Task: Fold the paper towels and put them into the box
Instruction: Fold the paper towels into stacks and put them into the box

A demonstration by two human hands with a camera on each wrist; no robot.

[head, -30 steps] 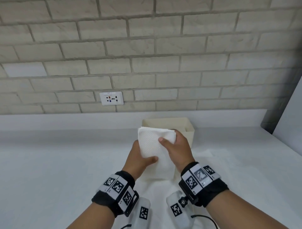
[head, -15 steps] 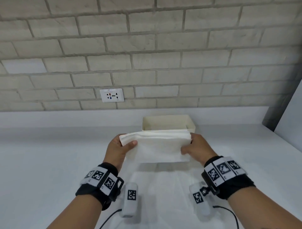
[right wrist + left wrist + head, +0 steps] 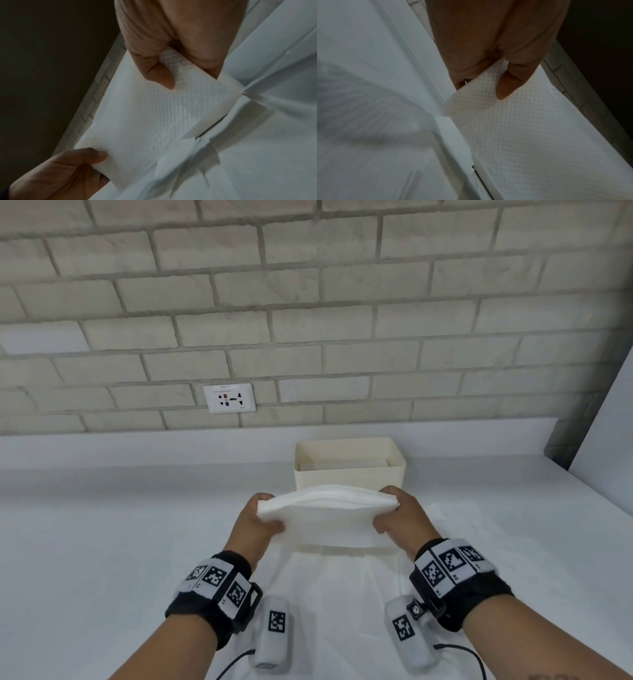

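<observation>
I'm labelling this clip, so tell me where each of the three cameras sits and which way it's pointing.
Head: worn on the head, looking forward and down at the folded paper towel, box and wall; both hands and forearms show.
Left wrist: on the left wrist, looking along the left hand, which pinches the towel.
Right wrist: on the right wrist, looking along the right hand; the left hand shows too.
Shared: all three see the towel.

The folded paper towels [image 3: 325,518] cover the lower front wall of the box [image 3: 349,474] and hide the fingers behind them. What lies inside the box is too dim to tell. In the left wrist view, the table [image 3: 368,40] beside the towels is blurred.
</observation>
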